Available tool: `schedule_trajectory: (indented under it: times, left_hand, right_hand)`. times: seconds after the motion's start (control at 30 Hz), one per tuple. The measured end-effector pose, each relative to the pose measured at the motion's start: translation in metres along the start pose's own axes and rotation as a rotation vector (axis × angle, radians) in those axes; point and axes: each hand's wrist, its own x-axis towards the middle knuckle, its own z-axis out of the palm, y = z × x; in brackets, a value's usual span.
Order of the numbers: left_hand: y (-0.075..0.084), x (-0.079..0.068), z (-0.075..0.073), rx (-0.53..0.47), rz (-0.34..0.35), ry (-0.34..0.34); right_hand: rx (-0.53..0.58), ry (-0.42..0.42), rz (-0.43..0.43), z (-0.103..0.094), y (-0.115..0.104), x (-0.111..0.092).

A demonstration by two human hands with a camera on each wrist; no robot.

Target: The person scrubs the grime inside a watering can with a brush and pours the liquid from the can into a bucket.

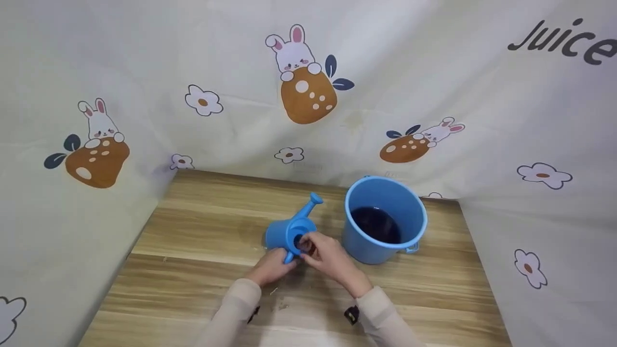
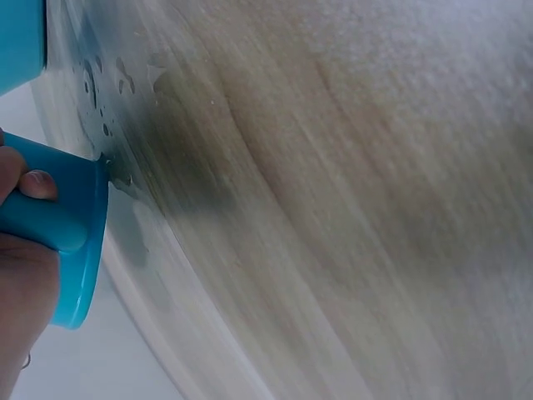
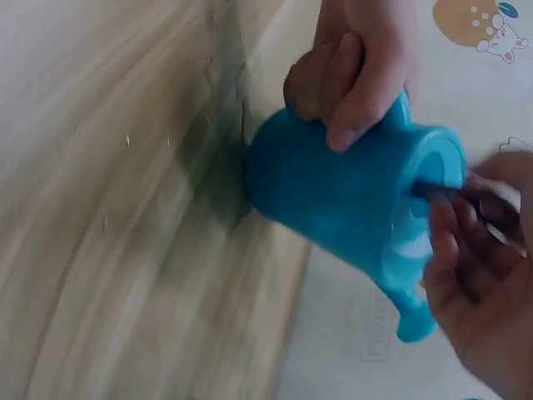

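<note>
In the head view a small blue watering can [image 1: 277,234] stands on the wooden table, its spout angled toward the back. My left hand [image 1: 273,266] grips the can's handle, fingers wrapped around it in the right wrist view. At the can's round top opening is my right hand [image 1: 332,260], pinching a small dark brown thing [image 3: 454,196] between thumb and fingers. One end of that thing reaches into the opening; its kind I cannot tell. In the left wrist view the can's base [image 2: 92,250] meets the wet tabletop.
Right of the can stands a larger blue bucket [image 1: 366,253] with dark liquid [image 1: 376,224] inside. Water drops [image 2: 125,77] lie on the wooden table [image 1: 202,231]. A patterned cloth [image 1: 231,130] with rabbits and flowers hangs around its back and sides.
</note>
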Motion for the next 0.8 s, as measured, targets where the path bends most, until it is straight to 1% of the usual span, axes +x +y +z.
schedule_trajectory:
  times: [0.03, 0.1, 0.17, 0.27, 0.33, 0.43, 0.5, 0.6, 0.7, 0.8]
  left_hand:
    - [0.0, 0.0, 0.0, -0.004, -0.006, -0.001]
    - [0.0, -0.001, -0.001, -0.014, -0.012, -0.006]
    - [0.0, -0.001, -0.001, -0.021, -0.016, -0.013]
    - [0.001, -0.001, 0.0, -0.036, -0.021, -0.02]
    - [0.001, -0.001, 0.0, -0.044, -0.025, -0.023]
    - [0.001, -0.001, 0.0, -0.052, -0.031, -0.028]
    - [0.001, -0.001, 0.0, -0.054, -0.037, -0.031]
    - [0.001, -0.002, 0.0, -0.057, -0.039, -0.034]
    - [0.002, -0.002, -0.001, -0.051, -0.035, -0.034]
    - [0.001, -0.001, 0.0, -0.039, -0.023, -0.026]
  right_hand:
    - [-0.004, -0.013, -0.025, -0.001, 0.0, -0.001]
    - [-0.048, -0.002, -0.077, -0.003, 0.003, -0.003]
    - [-0.122, 0.046, -0.12, -0.002, 0.006, -0.004]
    - [-0.213, 0.14, -0.189, 0.002, 0.011, -0.004]
    - [-0.244, 0.189, -0.239, 0.006, 0.014, -0.003]
    - [-0.261, 0.25, -0.298, 0.011, 0.017, -0.001]
    - [-0.265, 0.276, -0.317, 0.013, 0.018, 0.0]
    - [-0.266, 0.299, -0.323, 0.014, 0.019, 0.001]
    - [-0.276, 0.313, -0.319, 0.014, 0.02, 0.003]
    - [-0.293, 0.351, -0.335, 0.013, 0.02, 0.005]
